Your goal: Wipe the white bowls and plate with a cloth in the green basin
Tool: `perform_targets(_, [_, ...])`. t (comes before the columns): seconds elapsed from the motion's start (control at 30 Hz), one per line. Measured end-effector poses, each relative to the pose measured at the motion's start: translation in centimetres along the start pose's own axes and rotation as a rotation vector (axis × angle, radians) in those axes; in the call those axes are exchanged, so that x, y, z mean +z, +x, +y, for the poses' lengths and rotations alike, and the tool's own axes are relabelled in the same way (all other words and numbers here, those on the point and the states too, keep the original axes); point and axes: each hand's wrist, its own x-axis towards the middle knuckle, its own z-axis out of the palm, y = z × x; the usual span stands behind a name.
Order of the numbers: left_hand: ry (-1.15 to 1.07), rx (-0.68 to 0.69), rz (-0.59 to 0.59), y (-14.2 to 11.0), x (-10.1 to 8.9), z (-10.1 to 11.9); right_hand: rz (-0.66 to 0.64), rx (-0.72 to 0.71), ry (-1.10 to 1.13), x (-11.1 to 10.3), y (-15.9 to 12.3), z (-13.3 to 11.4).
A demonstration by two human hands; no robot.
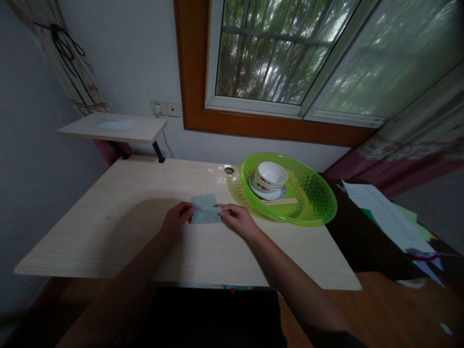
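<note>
A small pale blue-green cloth [206,215] lies at the middle of the table, with a fold or raised edge running across it. My left hand [177,215] pinches its left edge between thumb and fingers. On the opposite side, my right hand [237,218] grips the right edge in the same way. The cloth's far part rests on the tabletop beyond my fingers. Just right of my right hand stands a green plastic basket [315,220], holding stacked white bowls [272,173] on a plate [277,195] and light wooden chopsticks [281,201].
The pale wooden table [87,232] has a cable hole [229,170] near its back edge. A raised shelf [83,127] with a paper on it stands at the back left. Papers [384,212] lie on a dark surface at the right. A window is behind.
</note>
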Motion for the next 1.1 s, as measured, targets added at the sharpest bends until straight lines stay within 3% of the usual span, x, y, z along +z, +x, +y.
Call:
perform_targets(0.1, [0.102, -0.001, 0.077, 0.8, 0.2, -0.2, 0.041, 0.078, 0.076, 0.9, 1.7, 0.8])
perform_targets(0.37, [0.277, -0.051, 0.107, 3.4, 0.0, -1.1, 0.068, 0.186, 0.119, 2.1, 4.9, 1.7])
perform_targets(0.5, [0.241, -0.084, 0.048, 3.5, 0.0, -1.4, 0.041, 0.188, 0.108, 2.0, 4.5, 2.0])
perform_targets(0.73, [0.069, -0.161, -0.129, 1.3, 0.7, -0.3, 0.018, 0.122, -0.028, 1.0, 1.7, 1.2])
perform_targets(0.9, [0.187, -0.087, -0.003, 1.5, 1.1, -0.4, 0.033, 0.168, -0.007, 0.8, 1.2, 1.0])
perform_targets(1.1, [0.293, 0.002, 0.055, 2.0, 1.5, -0.8, 0.089, 0.164, -0.061, 0.9, 2.7, 1.6])
